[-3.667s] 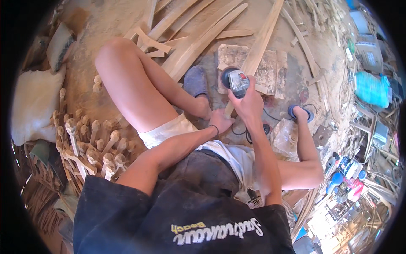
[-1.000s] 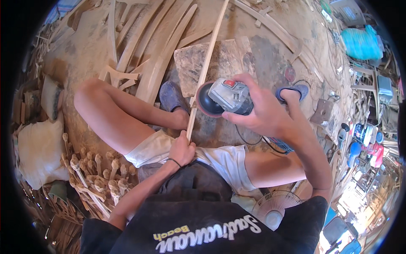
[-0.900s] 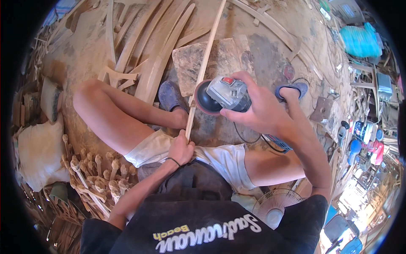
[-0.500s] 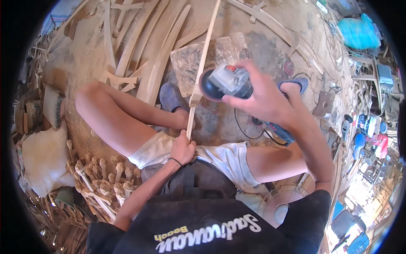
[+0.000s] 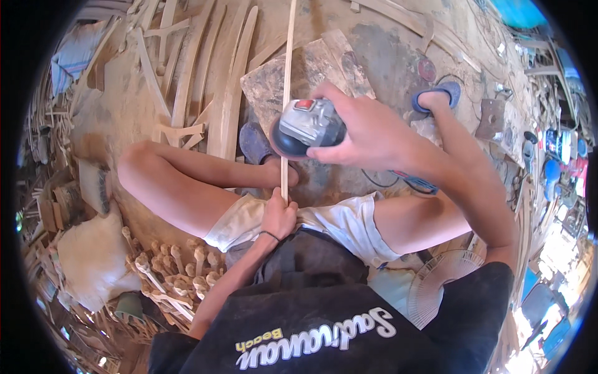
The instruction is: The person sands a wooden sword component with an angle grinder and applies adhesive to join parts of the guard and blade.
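Dusty floor (image 5: 128,115) spreads through a cluttered workshop, with long curved wooden pieces (image 5: 232,81) lying at the far left and a pale sack (image 5: 93,255) at the left edge. Closed around the near end of a narrow wooden strip (image 5: 288,68) is the left hand (image 5: 278,216), low between the person's thighs. From there the strip runs far across the scene, passing over a worn flat board (image 5: 324,65). Gripping a gray hand grinder (image 5: 311,123) is the right hand (image 5: 367,128), its thumb and fingers spread around the body. The grinder's round disc (image 5: 286,144) overlaps the strip; whether they touch, I cannot tell. Many knobbed wooden sticks (image 5: 180,265) stand bunched at the near left, and a round fan (image 5: 436,280) sits at the near right
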